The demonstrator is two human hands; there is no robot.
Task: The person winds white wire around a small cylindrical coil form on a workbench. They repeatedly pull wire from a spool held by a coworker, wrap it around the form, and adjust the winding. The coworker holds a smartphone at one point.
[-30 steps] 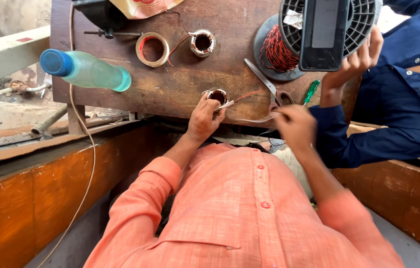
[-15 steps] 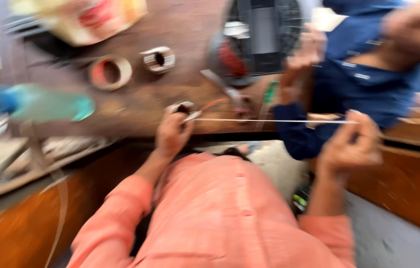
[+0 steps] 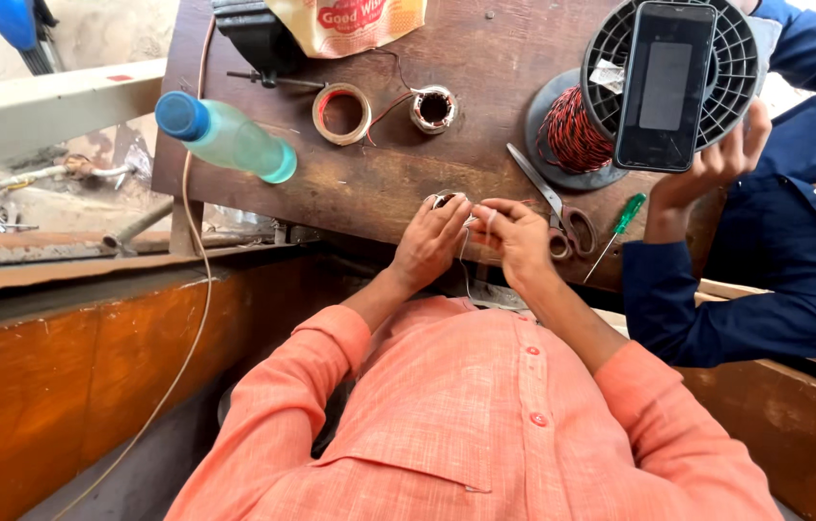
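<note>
Wire (image 3: 466, 259), thin and pale, runs between my two hands at the near edge of the brown table (image 3: 369, 193). My left hand (image 3: 432, 241) rests its fingers over a small metal winding core (image 3: 443, 200), mostly hidden beneath them, so my grip there is closed on the core. My right hand (image 3: 514, 236) sits just beside it, almost touching, with thumb and forefinger pinched on the wire; a loop of it hangs down toward my orange shirt.

Scissors (image 3: 557, 207) lie just to the right of my right hand, blades pointing away from me, and a green-handled screwdriver (image 3: 617, 230) lies beyond them. Farther up the table stand a second small core (image 3: 433, 107) with red wire trailing to a roll of tape (image 3: 342, 113), and a black spool of red wire (image 3: 572, 130). A clear green bottle with a blue cap (image 3: 225, 135) lies on its side at the table's left edge.

Another person in a blue sleeve holds a dark phone (image 3: 666, 85) upright over the spool.
</note>
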